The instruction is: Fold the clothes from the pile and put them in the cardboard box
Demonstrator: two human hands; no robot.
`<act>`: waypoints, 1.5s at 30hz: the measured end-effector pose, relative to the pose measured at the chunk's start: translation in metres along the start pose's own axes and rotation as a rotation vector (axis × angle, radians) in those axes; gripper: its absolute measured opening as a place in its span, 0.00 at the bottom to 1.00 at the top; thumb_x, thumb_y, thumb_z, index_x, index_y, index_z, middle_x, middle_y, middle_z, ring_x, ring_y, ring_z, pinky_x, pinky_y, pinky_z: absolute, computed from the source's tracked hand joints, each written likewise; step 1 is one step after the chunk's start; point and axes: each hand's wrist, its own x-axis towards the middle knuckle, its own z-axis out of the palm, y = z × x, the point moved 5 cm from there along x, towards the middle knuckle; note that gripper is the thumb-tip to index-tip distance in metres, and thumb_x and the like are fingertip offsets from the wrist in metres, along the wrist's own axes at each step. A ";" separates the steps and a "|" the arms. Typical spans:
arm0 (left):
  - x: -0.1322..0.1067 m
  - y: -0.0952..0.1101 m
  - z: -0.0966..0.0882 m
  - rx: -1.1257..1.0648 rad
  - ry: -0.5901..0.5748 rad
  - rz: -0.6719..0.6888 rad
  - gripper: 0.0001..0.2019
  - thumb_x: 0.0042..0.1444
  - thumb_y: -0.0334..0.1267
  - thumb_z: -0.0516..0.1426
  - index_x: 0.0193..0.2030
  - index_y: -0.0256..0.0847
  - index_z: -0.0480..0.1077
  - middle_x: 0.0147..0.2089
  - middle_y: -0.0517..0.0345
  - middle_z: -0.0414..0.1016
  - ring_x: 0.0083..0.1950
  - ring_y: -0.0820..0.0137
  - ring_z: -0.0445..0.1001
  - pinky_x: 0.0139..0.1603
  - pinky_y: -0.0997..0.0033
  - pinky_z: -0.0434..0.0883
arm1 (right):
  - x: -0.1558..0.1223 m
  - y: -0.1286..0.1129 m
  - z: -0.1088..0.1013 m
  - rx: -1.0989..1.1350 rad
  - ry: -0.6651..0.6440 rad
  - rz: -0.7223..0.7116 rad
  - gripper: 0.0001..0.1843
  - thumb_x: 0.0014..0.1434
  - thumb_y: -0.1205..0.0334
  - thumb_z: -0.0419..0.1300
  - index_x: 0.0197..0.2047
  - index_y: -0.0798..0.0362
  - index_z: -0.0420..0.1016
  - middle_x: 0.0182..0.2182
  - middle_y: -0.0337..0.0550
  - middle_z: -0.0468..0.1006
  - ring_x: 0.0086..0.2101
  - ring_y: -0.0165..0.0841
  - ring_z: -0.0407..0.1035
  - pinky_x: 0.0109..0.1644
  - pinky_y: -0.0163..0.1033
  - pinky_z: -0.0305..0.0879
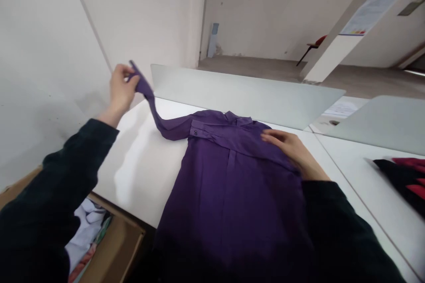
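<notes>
Shirt: I am looking down at a purple shirt [232,194] that is lying flat, back upward, on a white table [142,163]. Its collar is pointing away from the camera wearer, and its lower part appears to be running off the near edge.
Left grip: the left hand [121,88] is clenching thumb and fingers around the end of the sleeve [168,127]. It is lifting the sleeve off the table and drawing it out to the left, so the cloth is stretching in a narrow, twisted band from the shoulder.
Right grip: the right hand [292,150] is resting open, fingers flat, palm down on the shirt's right shoulder. It is pressing, not grasping anything.
Risk of shifting: as I am judging it, a harder pull on the sleeve could drag the whole shirt leftward and rumple its smooth back, since only the flat palm is anchoring it.
Risk of sliding: with cloth hanging past the near edge, a lifted palm could let the weight pull the shirt down.
Risk of creasing: the sleeve is twisting along its length, which could set a crease if it is laid down that way.
Surroundings: a cardboard box [113,252] holding other clothes is sitting below the table's left corner. A frosted divider panel [245,93] is standing along the far edge. A red and black garment [405,177] is lying on the neighbouring table, well apart.
</notes>
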 end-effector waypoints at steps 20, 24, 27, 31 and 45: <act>0.006 0.142 0.079 -0.241 -0.302 0.154 0.13 0.54 0.27 0.56 0.44 0.45 0.66 0.42 0.59 0.73 0.51 0.62 0.73 0.58 0.56 0.68 | 0.055 -0.156 0.162 0.710 -0.447 -0.323 0.51 0.42 0.61 0.73 0.65 0.42 0.54 0.54 0.44 0.68 0.43 0.35 0.71 0.46 0.48 0.75; -0.013 0.188 0.102 -0.329 -0.493 0.295 0.18 0.55 0.29 0.56 0.52 0.46 0.63 0.44 0.59 0.74 0.52 0.63 0.74 0.59 0.55 0.68 | 0.078 -0.171 0.164 0.814 -0.297 -0.354 0.35 0.51 0.59 0.67 0.59 0.41 0.57 0.49 0.38 0.69 0.48 0.36 0.70 0.49 0.48 0.73; -0.035 0.196 0.114 -0.352 -0.480 0.404 0.23 0.57 0.34 0.58 0.58 0.46 0.59 0.57 0.53 0.69 0.61 0.62 0.68 0.63 0.56 0.64 | 0.104 -0.157 0.142 0.867 -0.144 -0.286 0.18 0.54 0.61 0.62 0.48 0.45 0.63 0.41 0.38 0.71 0.48 0.36 0.69 0.51 0.48 0.71; -0.079 0.149 0.135 -0.257 -0.420 0.390 0.33 0.54 0.46 0.62 0.63 0.40 0.55 0.63 0.42 0.61 0.66 0.57 0.60 0.67 0.54 0.58 | 0.125 -0.103 0.070 1.006 0.007 -0.131 0.09 0.48 0.69 0.56 0.33 0.49 0.62 0.31 0.36 0.69 0.40 0.31 0.70 0.53 0.45 0.69; -0.203 0.022 0.195 0.043 -0.621 -0.167 0.34 0.57 0.38 0.57 0.67 0.38 0.47 0.64 0.34 0.53 0.62 0.51 0.66 0.60 0.48 0.67 | 0.020 0.143 -0.044 0.646 0.336 0.487 0.13 0.54 0.48 0.57 0.35 0.49 0.63 0.36 0.47 0.72 0.40 0.39 0.72 0.39 0.46 0.74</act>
